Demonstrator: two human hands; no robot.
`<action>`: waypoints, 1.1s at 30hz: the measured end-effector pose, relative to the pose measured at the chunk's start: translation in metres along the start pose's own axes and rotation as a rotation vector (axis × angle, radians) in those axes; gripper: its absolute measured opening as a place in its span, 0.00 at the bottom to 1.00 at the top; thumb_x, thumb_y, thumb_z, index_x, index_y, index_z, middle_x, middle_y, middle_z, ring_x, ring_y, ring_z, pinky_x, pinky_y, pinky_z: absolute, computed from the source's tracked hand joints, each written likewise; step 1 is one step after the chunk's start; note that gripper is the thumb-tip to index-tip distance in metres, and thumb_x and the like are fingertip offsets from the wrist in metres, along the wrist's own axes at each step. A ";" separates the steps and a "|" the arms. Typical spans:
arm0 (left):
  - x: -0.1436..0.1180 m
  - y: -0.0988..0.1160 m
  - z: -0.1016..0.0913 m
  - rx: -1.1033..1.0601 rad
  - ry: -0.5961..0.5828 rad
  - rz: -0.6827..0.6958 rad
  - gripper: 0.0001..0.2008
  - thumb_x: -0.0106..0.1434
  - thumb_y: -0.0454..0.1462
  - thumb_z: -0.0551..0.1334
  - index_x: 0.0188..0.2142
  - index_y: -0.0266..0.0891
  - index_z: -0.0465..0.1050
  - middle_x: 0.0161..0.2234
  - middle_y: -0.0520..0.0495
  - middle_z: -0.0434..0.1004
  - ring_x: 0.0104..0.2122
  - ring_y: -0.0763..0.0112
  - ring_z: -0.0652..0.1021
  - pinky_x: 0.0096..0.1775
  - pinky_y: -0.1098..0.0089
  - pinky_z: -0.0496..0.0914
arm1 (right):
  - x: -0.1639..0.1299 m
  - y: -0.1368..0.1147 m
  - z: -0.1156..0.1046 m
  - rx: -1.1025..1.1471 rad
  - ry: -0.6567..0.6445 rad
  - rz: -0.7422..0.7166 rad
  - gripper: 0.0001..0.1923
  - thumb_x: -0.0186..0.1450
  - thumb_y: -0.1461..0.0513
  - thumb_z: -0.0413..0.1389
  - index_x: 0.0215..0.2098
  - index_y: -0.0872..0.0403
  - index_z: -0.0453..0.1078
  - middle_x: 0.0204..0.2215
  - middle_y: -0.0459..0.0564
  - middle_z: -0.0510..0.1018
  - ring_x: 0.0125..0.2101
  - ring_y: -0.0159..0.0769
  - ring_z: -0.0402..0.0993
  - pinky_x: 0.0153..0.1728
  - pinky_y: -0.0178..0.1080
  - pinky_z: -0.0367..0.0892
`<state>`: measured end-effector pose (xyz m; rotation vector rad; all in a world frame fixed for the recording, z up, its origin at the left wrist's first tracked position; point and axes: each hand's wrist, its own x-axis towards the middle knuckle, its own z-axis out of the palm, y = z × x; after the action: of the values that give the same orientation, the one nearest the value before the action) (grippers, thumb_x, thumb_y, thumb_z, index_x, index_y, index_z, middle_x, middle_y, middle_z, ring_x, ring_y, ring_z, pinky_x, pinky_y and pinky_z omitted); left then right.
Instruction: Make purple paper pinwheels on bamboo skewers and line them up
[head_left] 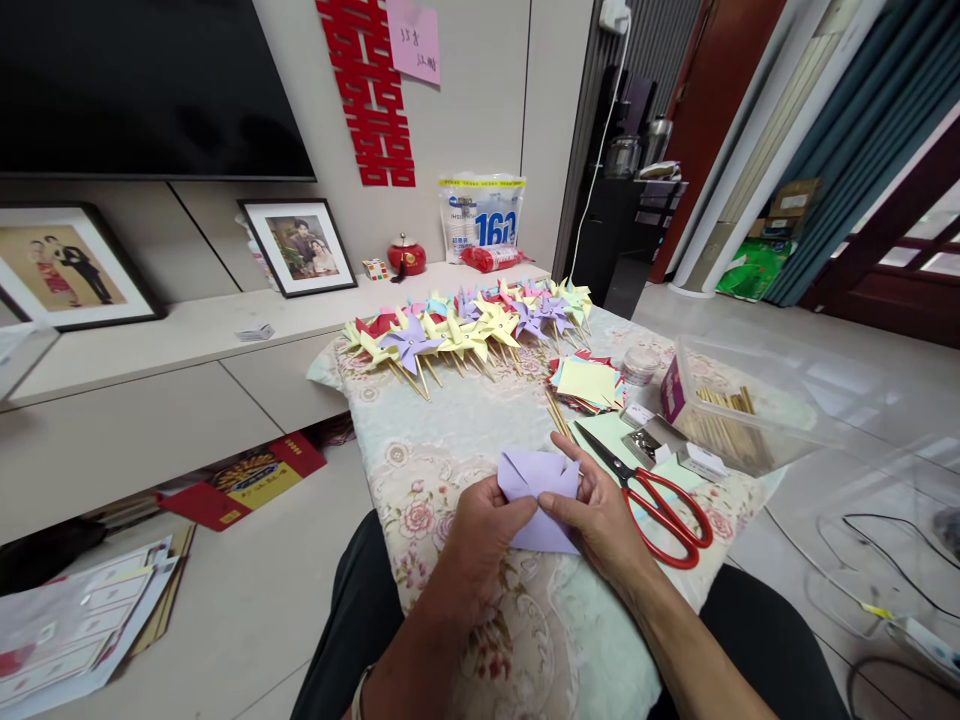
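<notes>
A lilac paper square (536, 490), partly folded with corners bent toward its middle, is held over the near end of a floral-covered table (420, 450). My left hand (484, 535) pinches its lower left part. My right hand (596, 510) grips its right side, fingers curled over the edge. Red-handled scissors (652, 495) lie shut just right of my right hand. A row of finished paper pinwheels (469, 325) in yellow, purple, pink and red on wooden sticks lies across the far end of the table.
A stack of coloured paper squares (589, 385), loose sticks (556, 412), a small round jar (641, 365) and a clear box of sticks (731, 420) sit right of centre. A low white cabinet (150, 350) with framed photos stands left. Papers (82, 620) lie on the floor.
</notes>
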<state>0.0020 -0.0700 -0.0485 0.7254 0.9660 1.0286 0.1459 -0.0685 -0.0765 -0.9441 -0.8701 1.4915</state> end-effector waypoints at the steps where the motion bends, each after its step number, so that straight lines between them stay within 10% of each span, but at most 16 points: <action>1: 0.001 0.002 -0.002 0.012 0.013 0.002 0.12 0.48 0.33 0.68 0.34 0.32 0.81 0.25 0.45 0.83 0.24 0.66 0.78 0.31 0.69 0.71 | 0.000 0.000 -0.001 -0.003 -0.002 -0.018 0.48 0.53 0.61 0.70 0.67 0.52 0.55 0.37 0.49 0.82 0.34 0.39 0.78 0.37 0.41 0.71; 7: 0.010 0.018 -0.016 0.045 0.081 0.011 0.13 0.45 0.35 0.68 0.32 0.31 0.80 0.24 0.46 0.81 0.24 0.67 0.77 0.29 0.71 0.69 | 0.001 -0.007 -0.012 -0.264 0.226 -0.412 0.21 0.60 0.59 0.66 0.51 0.47 0.74 0.41 0.49 0.77 0.39 0.37 0.73 0.42 0.40 0.69; 10: 0.012 0.024 -0.020 0.076 0.096 0.020 0.11 0.45 0.35 0.68 0.30 0.31 0.78 0.22 0.48 0.79 0.22 0.70 0.75 0.27 0.72 0.67 | -0.002 -0.009 -0.014 -0.521 0.103 -0.593 0.04 0.64 0.62 0.63 0.38 0.48 0.78 0.34 0.48 0.77 0.37 0.37 0.73 0.39 0.39 0.67; 16: 0.012 0.029 -0.021 0.084 0.095 0.030 0.11 0.44 0.35 0.67 0.29 0.32 0.77 0.22 0.50 0.78 0.21 0.72 0.73 0.26 0.73 0.66 | -0.006 -0.010 -0.008 -0.819 -0.146 -0.763 0.09 0.67 0.68 0.58 0.39 0.50 0.78 0.33 0.49 0.77 0.36 0.36 0.74 0.37 0.37 0.68; 33: 0.020 0.017 -0.022 0.247 0.127 0.100 0.09 0.46 0.35 0.65 0.29 0.33 0.75 0.22 0.52 0.75 0.20 0.75 0.69 0.23 0.75 0.62 | -0.008 -0.013 -0.005 -0.968 -0.247 -0.772 0.07 0.67 0.67 0.56 0.38 0.54 0.77 0.32 0.50 0.75 0.34 0.36 0.74 0.35 0.36 0.68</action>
<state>-0.0208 -0.0442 -0.0488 0.9283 1.1902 1.0629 0.1561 -0.0752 -0.0658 -0.9079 -1.9538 0.4676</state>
